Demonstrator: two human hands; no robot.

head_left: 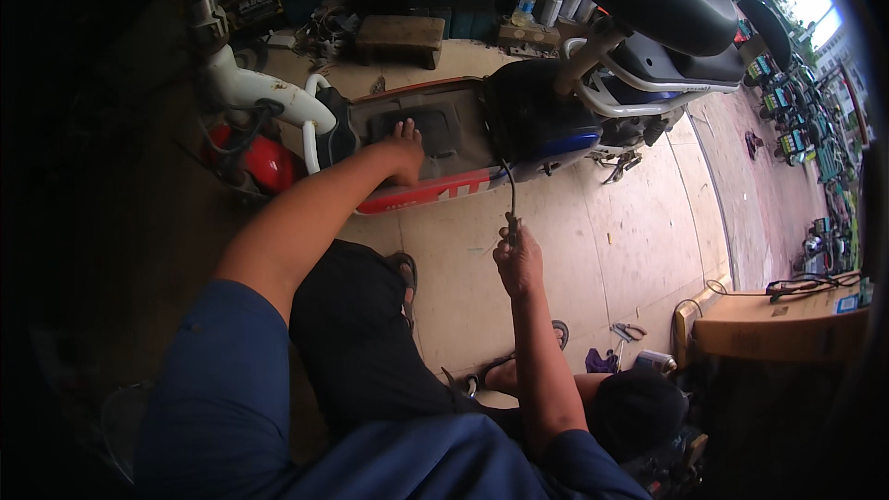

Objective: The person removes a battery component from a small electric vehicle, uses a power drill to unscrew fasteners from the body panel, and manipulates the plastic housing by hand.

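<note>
An electric scooter (463,187) stands across the view, with a red-edged footboard and a blue and black body under the seat. My left hand (405,154) lies on the footboard, its fingers stretched over a dark rectangular cover (440,130). Out from the scooter's side, between footboard and body, runs a black cable (512,187). Its lower end sits pinched in my right hand (519,257), held off the scooter above the floor. What the cable ends in is partly covered by my fingers.
A low wooden stool (400,37) stands beyond the scooter, near a bottle (528,0) and spray cans (552,9). Pliers (629,331), a purple cloth (601,360) and a can (657,361) lie at the right. A cardboard box (773,319) is beside them.
</note>
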